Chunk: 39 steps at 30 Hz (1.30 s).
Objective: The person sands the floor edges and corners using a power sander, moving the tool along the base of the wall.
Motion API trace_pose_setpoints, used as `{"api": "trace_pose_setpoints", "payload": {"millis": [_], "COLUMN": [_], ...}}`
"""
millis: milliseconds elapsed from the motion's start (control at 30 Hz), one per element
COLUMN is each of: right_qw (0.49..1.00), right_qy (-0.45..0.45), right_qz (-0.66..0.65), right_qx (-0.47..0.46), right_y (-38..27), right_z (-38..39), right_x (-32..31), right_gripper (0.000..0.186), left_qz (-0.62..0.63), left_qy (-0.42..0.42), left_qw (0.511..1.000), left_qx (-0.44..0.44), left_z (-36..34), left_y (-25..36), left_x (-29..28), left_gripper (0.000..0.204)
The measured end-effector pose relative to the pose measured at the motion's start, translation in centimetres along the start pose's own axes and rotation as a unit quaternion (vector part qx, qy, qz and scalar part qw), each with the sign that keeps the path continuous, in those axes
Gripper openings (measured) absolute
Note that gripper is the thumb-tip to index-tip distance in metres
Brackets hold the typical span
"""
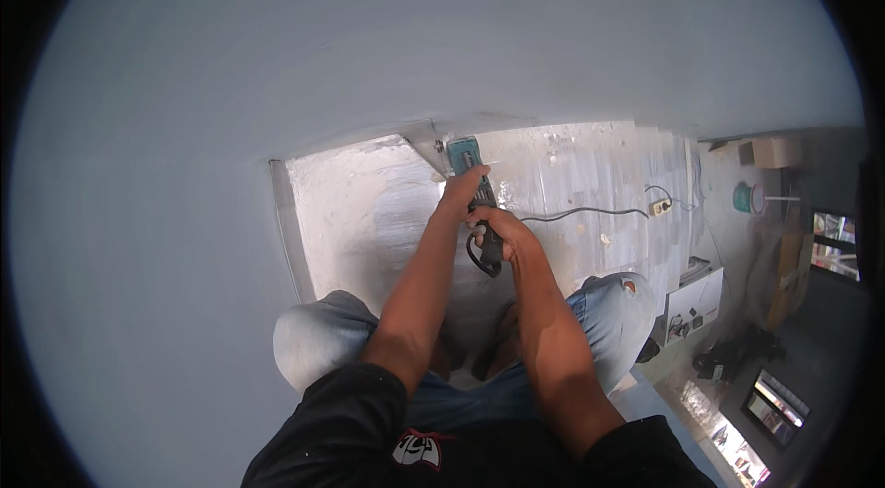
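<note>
Both arms reach down, left hand [461,195] and right hand [498,232] gripping the teal power tool [472,170].

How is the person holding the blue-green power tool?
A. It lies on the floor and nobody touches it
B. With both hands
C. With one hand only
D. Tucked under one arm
B: the left hand grips the front of the power tool near its blue-green body, and the right hand holds the dark handle at the back.

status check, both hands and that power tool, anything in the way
Left hand shut on teal power tool, right hand shut on its rear grip. Tool nose at the wall-floor corner. Cord trails right, nothing blocking.
</note>
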State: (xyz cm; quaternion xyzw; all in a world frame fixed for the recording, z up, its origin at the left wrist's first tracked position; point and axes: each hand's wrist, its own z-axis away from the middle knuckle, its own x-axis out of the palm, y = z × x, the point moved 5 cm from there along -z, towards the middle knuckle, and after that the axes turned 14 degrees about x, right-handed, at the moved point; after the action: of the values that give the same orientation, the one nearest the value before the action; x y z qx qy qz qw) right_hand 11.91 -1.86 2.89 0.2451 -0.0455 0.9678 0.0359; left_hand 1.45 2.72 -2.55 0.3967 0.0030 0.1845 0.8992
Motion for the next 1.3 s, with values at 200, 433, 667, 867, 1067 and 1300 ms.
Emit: {"api": "trace_pose_setpoints", "payload": {"millis": [200,433,667,867,1067,1300], "right_qw": [1.000,0.998,0.997,0.999,1.000,0.999], "right_qy": [-0.025,-0.057,-0.068,-0.050,-0.010,-0.029], "right_qz": [0.000,-0.012,-0.003,-0.004,-0.002,-0.004], "right_qx": [0.007,0.011,0.026,0.018,0.013,0.031], "right_y": [0.0,0.0,0.1,-0.1,0.2,0.3], "right_z": [-0.1,0.3,0.5,0.9,2.1,2.1], "right_x": [-0.2,0.2,0.1,-0.8,0.3,-0.7], "right_gripper": [0.008,0.009,0.007,0.009,0.012,0.014], "left_qz": [-0.027,-0.004,-0.023,-0.040,-0.039,-0.045], "left_qy": [0.022,0.012,0.027,0.037,0.044,0.062], "left_qw": [0.999,1.000,0.999,0.998,0.998,0.997], "left_qx": [-0.001,-0.002,0.020,0.033,0.028,0.017], "left_z": [0.2,-0.2,-0.4,2.2,3.3,3.5], "left_y": [0.3,-0.2,-0.6,1.6,1.8,1.0], "left_x": [0.1,0.0,0.0,1.3,0.6,1.2], "left_gripper": [0.056,0.043,0.050,0.060,0.059,0.060]}}
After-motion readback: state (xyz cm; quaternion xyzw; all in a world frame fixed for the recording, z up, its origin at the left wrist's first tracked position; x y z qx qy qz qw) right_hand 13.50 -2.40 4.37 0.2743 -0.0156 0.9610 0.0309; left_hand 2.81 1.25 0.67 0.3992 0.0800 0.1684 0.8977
